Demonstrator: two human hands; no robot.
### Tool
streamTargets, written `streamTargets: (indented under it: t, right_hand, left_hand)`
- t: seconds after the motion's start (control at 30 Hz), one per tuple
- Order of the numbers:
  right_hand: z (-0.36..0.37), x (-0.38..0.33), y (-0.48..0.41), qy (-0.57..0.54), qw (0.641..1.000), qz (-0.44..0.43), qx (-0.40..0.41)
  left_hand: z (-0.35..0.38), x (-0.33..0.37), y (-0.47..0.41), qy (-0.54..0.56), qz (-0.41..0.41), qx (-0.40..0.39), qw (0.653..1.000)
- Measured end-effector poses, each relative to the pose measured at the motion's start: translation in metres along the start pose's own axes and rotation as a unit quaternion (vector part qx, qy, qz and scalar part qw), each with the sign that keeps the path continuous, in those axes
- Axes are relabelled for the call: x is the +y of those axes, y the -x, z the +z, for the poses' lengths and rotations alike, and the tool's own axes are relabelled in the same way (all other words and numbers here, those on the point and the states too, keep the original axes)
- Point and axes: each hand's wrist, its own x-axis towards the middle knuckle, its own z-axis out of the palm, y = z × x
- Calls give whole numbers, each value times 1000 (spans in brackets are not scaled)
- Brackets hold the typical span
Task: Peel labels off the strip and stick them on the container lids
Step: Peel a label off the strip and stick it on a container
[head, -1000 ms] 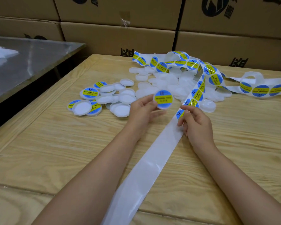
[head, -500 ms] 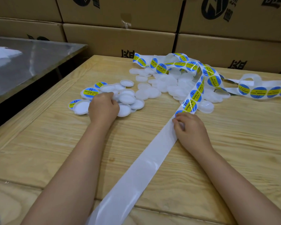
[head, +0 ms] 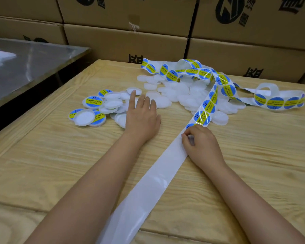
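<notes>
Both bare forearms reach forward over the pale wooden surface (head: 60,164). The long white glossy paper strip (head: 148,187), plain white at its near end, runs diagonally under the right hand (head: 202,147). That hand's curled fingers and thumb pinch the strip just below the nearest round blue-and-yellow label (head: 202,118). The left hand (head: 142,117) lies palm down, fingers straight and slightly spread, resting on white round plastic lids (head: 121,118). Just left of it sit labelled lids (head: 93,102). Farther off, the strip loops over a heap of plain lids (head: 181,95), in front of stacked brown cardboard boxes (head: 127,41).
</notes>
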Motion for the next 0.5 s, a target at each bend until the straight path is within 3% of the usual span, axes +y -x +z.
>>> streamTargets:
  t: [0.2,0.33,0.5]
  right_hand:
    - [1,-1,-1,22,1000,-21,0]
    - [1,-1,-1,16,1000,-26,3]
    - [2,0,-1,9,1000,-26,13]
  left_hand:
    - [5,25,-34,-31,63,-84,994]
    - [16,36,-41,25,58,-136,989]
    - [21,47,-29,83,57,-100,990]
